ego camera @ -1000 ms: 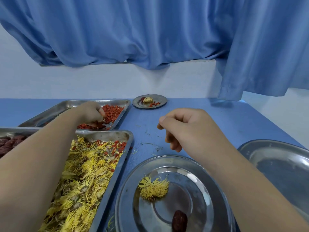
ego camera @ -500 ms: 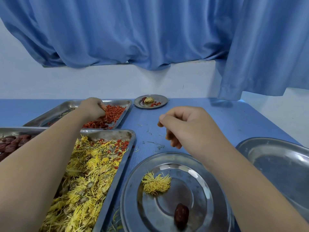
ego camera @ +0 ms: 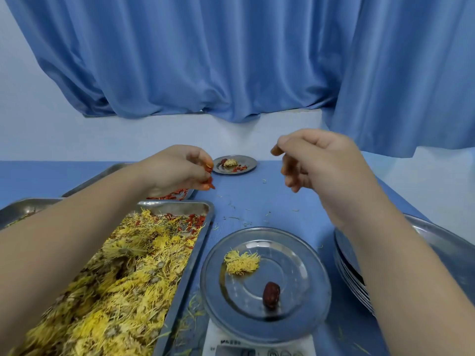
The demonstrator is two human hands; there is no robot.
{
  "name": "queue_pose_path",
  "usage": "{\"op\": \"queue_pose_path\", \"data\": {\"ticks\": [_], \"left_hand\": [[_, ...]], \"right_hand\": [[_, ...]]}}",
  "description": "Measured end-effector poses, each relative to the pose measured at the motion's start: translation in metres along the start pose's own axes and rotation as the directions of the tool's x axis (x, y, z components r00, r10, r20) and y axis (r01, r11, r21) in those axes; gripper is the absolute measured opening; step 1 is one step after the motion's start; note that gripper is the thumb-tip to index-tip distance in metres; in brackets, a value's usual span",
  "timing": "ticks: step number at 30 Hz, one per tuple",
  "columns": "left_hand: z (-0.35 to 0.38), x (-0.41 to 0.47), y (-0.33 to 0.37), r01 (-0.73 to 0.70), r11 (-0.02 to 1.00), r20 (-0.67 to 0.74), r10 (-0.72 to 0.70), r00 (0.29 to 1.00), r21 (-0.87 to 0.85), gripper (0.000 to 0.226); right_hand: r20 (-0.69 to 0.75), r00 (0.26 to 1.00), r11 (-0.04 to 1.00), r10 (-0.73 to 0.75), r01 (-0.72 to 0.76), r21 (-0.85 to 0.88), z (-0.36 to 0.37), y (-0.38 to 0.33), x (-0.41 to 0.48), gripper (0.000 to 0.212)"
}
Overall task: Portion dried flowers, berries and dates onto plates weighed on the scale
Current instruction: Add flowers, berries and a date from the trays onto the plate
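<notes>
A round steel plate [ego camera: 303, 301] sits on the white scale [ego camera: 257, 345] and holds one yellow dried flower [ego camera: 241, 262] and one dark red date [ego camera: 271, 295]. My left hand [ego camera: 177, 170] hovers above the far tray of red berries [ego camera: 169, 196], gripping a pinch of berries that show between its fingers. My right hand [ego camera: 318, 160] floats over the blue table [ego camera: 257, 196] with fingers loosely curled and nothing in it. A long steel tray of yellow dried flowers [ego camera: 123, 273] lies left of the scale.
A small filled plate [ego camera: 235, 164] with a flower, date and berries stands at the back. A stack of steel plates [ego camera: 354, 278] is at the right, partly behind my forearm. Another tray [ego camera: 23, 209] shows at the far left. A blue curtain [ego camera: 231, 60] hangs behind.
My left hand has lifted out of the berry tray with berries in its fingers and moved right. My right hand has risen and shifted right. The view has tilted down, showing the scale.
</notes>
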State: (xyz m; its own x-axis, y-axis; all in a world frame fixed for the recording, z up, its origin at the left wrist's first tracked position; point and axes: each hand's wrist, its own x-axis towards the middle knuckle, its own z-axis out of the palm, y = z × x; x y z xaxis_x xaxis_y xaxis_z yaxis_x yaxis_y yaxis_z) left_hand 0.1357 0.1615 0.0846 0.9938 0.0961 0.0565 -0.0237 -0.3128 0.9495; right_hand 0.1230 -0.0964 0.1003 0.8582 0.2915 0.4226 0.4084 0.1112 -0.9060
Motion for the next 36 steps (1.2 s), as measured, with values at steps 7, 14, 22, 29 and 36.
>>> {"op": "queue_pose_path", "data": {"ticks": [7, 14, 22, 29, 36], "left_hand": [[0.083, -0.059, 0.011, -0.05, 0.994, 0.229, 0.027, 0.973, 0.098, 0.02], [0.126, -0.061, -0.01, -0.175, 0.862, 0.351, -0.003, 0.936, 0.475, 0.027], [0.127, -0.063, -0.016, -0.183, 0.879, 0.148, 0.13, 0.98, 0.44, 0.016], [0.131, -0.072, -0.024, -0.206, 0.786, 0.133, 0.158, 0.978, 0.583, 0.009], [0.13, -0.076, -0.026, -0.149, 0.856, 0.093, 0.119, 0.989, 0.495, 0.023]], "right_hand": [[-0.01, 0.993, 0.981, 0.116, -0.116, -0.153, -0.026, 0.014, -0.059, 0.023], [-0.105, 0.983, 0.938, 0.151, -0.176, -0.299, -0.058, 0.048, -0.126, 0.023], [0.006, 0.996, 0.896, -0.084, 0.078, -0.437, -0.049, 0.053, -0.147, 0.021], [0.15, 0.977, 0.735, -0.152, 0.214, -0.643, -0.05, 0.066, -0.15, 0.019], [0.175, 0.975, 0.718, -0.139, 0.221, -0.66, -0.049, 0.065, -0.152, 0.02]]}}
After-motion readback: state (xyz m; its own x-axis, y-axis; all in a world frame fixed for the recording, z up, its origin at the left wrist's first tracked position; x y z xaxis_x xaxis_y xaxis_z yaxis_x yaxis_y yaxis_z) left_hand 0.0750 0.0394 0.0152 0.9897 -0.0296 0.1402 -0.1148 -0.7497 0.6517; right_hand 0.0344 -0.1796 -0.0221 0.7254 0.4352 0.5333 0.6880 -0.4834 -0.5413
